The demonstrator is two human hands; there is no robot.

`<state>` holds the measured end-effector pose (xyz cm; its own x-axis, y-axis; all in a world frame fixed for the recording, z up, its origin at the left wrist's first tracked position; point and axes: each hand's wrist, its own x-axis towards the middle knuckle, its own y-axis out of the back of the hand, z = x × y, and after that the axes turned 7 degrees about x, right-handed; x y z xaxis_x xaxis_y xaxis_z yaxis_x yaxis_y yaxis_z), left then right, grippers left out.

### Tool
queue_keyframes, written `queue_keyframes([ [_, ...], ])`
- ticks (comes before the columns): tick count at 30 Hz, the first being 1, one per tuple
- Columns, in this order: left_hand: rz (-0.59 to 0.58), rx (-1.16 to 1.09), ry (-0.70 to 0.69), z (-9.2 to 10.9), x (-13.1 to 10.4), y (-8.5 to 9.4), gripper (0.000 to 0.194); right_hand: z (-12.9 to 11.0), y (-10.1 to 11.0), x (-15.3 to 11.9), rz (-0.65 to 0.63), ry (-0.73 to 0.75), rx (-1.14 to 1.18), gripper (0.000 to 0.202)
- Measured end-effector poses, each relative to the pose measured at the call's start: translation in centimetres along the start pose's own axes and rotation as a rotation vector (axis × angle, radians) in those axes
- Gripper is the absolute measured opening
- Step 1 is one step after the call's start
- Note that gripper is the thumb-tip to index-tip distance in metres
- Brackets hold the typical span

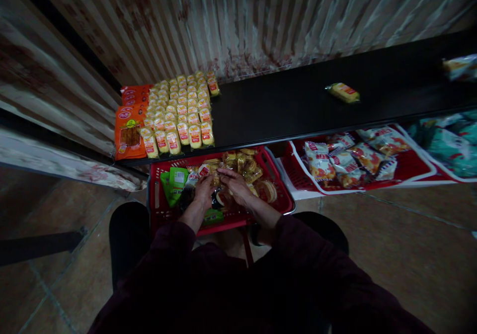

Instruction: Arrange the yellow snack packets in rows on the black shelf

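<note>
- Left hand (203, 190) was inside the red perforated plastic basket (287, 205), fingers forward, over the clear-wrapped golden-yellow snacks (243, 166) and beside a small white packet with red print (203, 171).
- Right hand (236, 184) reached into the same basket, its fingers pointing toward the left hand; the fingertips of both lay close together over the snacks.
- Grip, both hands: fingers slightly bent; could not tell whether either had closed on a packet.
- Snacks lay in the basket, mostly at its middle and far side. A bright green plastic packet (174, 186) lay at its left end, and round pale biscuits in clear wrap (267, 191) at its right.
- Basket sat just below the near edge of the long black flat shelf (268, 108).
- Shelf bore close rows of small yellow cakes in clear wrappers (181, 106), with flat orange plastic packets (129, 131) to their left. One separate yellow wrapped cake (343, 92) lay well apart, to the right.
- Right of the basket, a red basket with a white rim (428, 169) held white, red and orange pouches (348, 164).
</note>
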<state>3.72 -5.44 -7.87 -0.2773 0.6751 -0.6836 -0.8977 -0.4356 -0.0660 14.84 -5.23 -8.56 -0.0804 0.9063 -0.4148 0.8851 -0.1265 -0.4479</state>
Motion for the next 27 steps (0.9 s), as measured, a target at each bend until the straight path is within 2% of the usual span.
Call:
queue_keyframes([
  [9,-0.033,-0.116,0.071,-0.1,-0.7,0.4,0.008,-0.4,0.3,-0.9,-0.008,0.071,0.054,0.028],
  [17,-0.055,-0.19,0.133,-0.2,-2.0,-0.1,0.011,0.0,0.1,-2.6,0.066,0.148,0.002,0.023],
  [21,-0.085,-0.234,0.156,0.0,-2.6,-0.6,0.013,-0.9,-0.3,-3.8,0.06,0.24,-0.098,0.022],
  [27,-0.153,-0.282,0.166,1.3,-3.4,-1.3,0.014,-3.1,-1.0,-5.8,0.067,0.482,-0.448,0.024],
])
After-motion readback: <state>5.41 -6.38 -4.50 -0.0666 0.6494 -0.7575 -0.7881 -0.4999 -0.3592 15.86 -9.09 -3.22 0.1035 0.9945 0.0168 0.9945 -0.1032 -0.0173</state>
